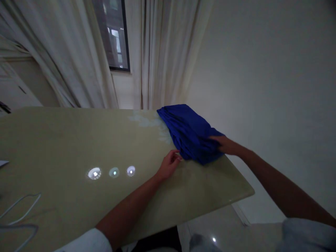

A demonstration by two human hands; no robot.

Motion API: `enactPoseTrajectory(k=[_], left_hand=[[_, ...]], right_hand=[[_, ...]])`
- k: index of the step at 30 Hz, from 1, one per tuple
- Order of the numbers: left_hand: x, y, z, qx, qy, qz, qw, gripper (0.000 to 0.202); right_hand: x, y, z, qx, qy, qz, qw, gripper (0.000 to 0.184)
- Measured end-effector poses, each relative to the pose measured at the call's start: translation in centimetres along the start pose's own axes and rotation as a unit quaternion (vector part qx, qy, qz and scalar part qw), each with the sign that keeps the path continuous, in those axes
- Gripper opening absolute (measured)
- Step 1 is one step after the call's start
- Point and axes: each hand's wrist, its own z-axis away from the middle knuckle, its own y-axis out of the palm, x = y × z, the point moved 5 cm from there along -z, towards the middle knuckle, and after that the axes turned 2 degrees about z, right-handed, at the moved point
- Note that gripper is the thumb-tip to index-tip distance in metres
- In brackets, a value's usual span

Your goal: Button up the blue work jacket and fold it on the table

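Note:
A bright blue cloth [187, 131] lies folded near the far right edge of a glossy beige table [65, 140]. My left hand [169, 163] rests on the table at the cloth's near left edge, fingers curled and pinching at its hem. On the cloth's right side lies my right hand [225, 144], with its fingers pressed onto the fabric and partly tucked into it.
White wire hangers [19, 210] lie at the table's near left corner. Cream curtains [157, 52] and a dark window [112, 35] stand behind the table. The table's right corner [246, 192] ends beside a white wall. Ceiling lights reflect in the tabletop.

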Motion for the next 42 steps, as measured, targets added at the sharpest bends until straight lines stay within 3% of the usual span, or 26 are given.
enactPoseTrajectory(k=[2,3,5,9,11,12,14,16,17,20,23,25,27,30,34,37,40,42], left_hand=[[-0.4,0.3,0.0,0.016,0.002,-0.011,1.000,0.044],[-0.5,0.5,0.1,0.022,0.004,-0.018,1.000,0.043],[-0.6,0.6,0.4,0.030,0.009,-0.034,0.999,0.040],[-0.5,0.7,0.8,0.034,0.016,-0.074,0.997,0.036],[-0.4,0.8,1.0,0.036,0.018,-0.093,0.995,0.035],[-0.5,0.9,1.0,0.037,0.021,-0.103,0.994,0.035],[-0.7,1.0,1.1,0.034,0.033,-0.129,0.990,0.033],[-1.1,1.0,1.1,0.019,0.049,-0.162,0.985,0.031],[-1.2,1.0,1.1,0.011,0.054,-0.179,0.982,0.031],[-1.5,0.9,1.4,0.004,0.053,-0.224,0.973,0.033],[-1.9,0.5,2.3,0.034,0.067,-0.298,0.952,0.034],[-2.2,0.0,3.3,0.056,0.083,-0.358,0.929,0.031],[-2.3,-0.9,4.0,0.048,0.080,-0.386,0.918,0.026],[-2.4,-2.0,4.3,0.007,0.063,-0.371,0.927,0.022],[-2.4,-2.1,3.8,0.010,0.076,-0.352,0.933,0.022],[-2.3,-2.1,3.4,0.006,0.067,-0.342,0.937,0.020],[-2.3,-2.1,3.3,0.005,0.050,-0.337,0.940,0.019],[-2.3,-2.0,3.2,0.003,0.043,-0.332,0.942,0.018]], right_hand=[[-0.2,4.8,2.7,0.059,-0.024,-0.041,0.997,0.072],[-0.4,6.1,3.7,0.067,-0.025,-0.050,0.996,0.076],[-1.0,6.7,4.7,0.072,-0.009,-0.055,0.996,0.077],[-3.4,3.5,4.1,0.118,0.045,-0.071,0.989,0.067],[-4.8,1.6,3.2,0.102,0.066,-0.113,0.986,0.066],[-5.4,0.9,2.6,0.059,0.082,-0.128,0.987,0.065],[-6.0,-0.1,1.5,-0.100,0.136,-0.115,0.979,0.060],[-4.7,0.7,0.4,-0.251,0.193,-0.056,0.947,0.061],[-3.2,1.9,-0.5,-0.289,0.209,-0.026,0.934,0.066],[3.1,7.4,-5.3,-0.246,0.174,0.027,0.953,0.082],[7.9,11.9,-10.6,-0.201,0.138,0.049,0.969,0.081],[8.5,13.5,-13.6,-0.191,0.151,0.047,0.969,0.070],[7.5,14.1,-16.2,-0.197,0.179,0.046,0.963,0.063],[5.1,13.9,-19.2,-0.208,0.231,0.043,0.949,0.064],[3.7,13.2,-21.8,-0.213,0.295,0.020,0.931,0.064],[2.7,12.0,-22.6,-0.140,0.270,0.008,0.953,0.074],[-0.6,9.1,-21.2,-0.076,0.221,-0.032,0.972,0.079],[-4.7,6.0,-18.2,-0.130,0.270,-0.045,0.953,0.077]])
